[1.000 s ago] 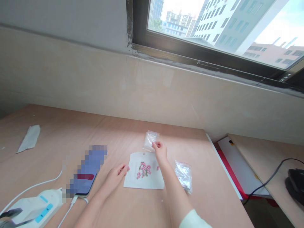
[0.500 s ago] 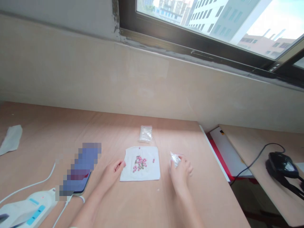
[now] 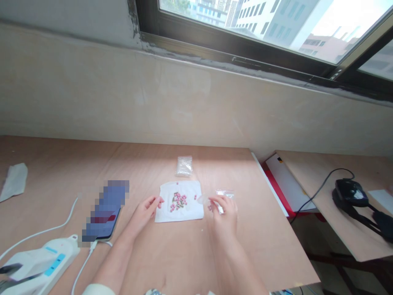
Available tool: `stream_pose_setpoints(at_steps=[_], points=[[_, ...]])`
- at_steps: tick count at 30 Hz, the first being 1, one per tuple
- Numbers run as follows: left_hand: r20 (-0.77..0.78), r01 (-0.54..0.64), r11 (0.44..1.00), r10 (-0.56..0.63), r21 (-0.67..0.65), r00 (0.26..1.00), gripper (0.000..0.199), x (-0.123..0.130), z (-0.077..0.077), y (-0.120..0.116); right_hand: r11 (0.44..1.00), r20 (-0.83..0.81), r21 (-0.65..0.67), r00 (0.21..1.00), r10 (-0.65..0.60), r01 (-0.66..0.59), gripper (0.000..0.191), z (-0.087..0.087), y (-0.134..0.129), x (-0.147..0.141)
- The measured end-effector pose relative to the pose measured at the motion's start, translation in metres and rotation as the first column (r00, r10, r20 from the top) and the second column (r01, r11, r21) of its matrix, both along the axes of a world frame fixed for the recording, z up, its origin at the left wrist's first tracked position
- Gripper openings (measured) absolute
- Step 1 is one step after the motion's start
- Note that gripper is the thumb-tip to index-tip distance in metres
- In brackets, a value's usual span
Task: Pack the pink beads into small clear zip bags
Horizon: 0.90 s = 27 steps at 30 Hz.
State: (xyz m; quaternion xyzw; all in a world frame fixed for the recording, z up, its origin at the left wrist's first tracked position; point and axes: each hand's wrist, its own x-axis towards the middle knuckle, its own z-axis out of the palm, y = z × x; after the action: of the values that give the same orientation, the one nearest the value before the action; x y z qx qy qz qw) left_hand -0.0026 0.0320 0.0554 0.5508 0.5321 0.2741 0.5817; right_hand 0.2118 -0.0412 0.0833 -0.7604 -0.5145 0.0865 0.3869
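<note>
A white napkin [image 3: 164, 192] lies flat on the table, with a cluster of small pink beads and green bits [image 3: 178, 200] in its middle. My left hand [image 3: 146, 209] is at the napkin's left edge, thumb and fingertips pinched together; what is between them is too small to make out. To the right of the napkin, my right hand [image 3: 226, 213] is closed with its fingertips on a small clear plastic piece [image 3: 202, 199], which looks like a bag. A few pink specks show below those fingertips. Behind the same hand lies a clear packet [image 3: 225, 192], partly hidden by it.
Another clear packet [image 3: 184, 166] lies beyond the napkin. On the left are a phone [image 3: 107, 215], a white power strip [image 3: 58, 262], cables and a crumpled tissue [image 3: 14, 181]. A black strapped device [image 3: 351, 192] rests on the neighbouring table to the right.
My right hand has moved left toward the napkin, with a clear plastic piece now at its fingertips; a packet shows behind it. My left hand remains at the napkin's left edge. The view has shifted slightly.
</note>
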Motion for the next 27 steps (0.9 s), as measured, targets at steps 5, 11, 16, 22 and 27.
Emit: stream_pose_setpoints(at_steps=[5,11,16,22,27], points=[[0.097,0.273,0.961,-0.275,0.034,0.957,0.026,0.017,0.053,-0.014,0.946,-0.038,-0.004,0.946,0.323,-0.324,0.024,0.013,0.01,-0.04],[0.142,0.226,0.974,-0.221,-0.022,0.965,0.023,0.007,0.064,-0.016,0.919,-0.129,0.051,0.91,0.394,-0.391,0.017,0.026,0.014,-0.054],[0.164,0.237,0.971,-0.228,-0.034,0.96,0.028,0.005,0.06,-0.015,0.904,-0.295,-0.038,0.869,0.398,-0.427,0.011,0.038,0.019,-0.064],[0.239,0.267,0.962,-0.247,-0.056,0.939,0.029,0.007,0.057,-0.017,0.833,-0.589,-0.099,0.707,0.391,-0.544,0.019,0.035,0.031,-0.068],[0.312,0.209,0.976,-0.181,-0.058,0.933,0.029,0.009,0.048,-0.018,0.838,-0.66,-0.086,0.661,0.357,-0.539,0.018,0.031,0.031,-0.067]])
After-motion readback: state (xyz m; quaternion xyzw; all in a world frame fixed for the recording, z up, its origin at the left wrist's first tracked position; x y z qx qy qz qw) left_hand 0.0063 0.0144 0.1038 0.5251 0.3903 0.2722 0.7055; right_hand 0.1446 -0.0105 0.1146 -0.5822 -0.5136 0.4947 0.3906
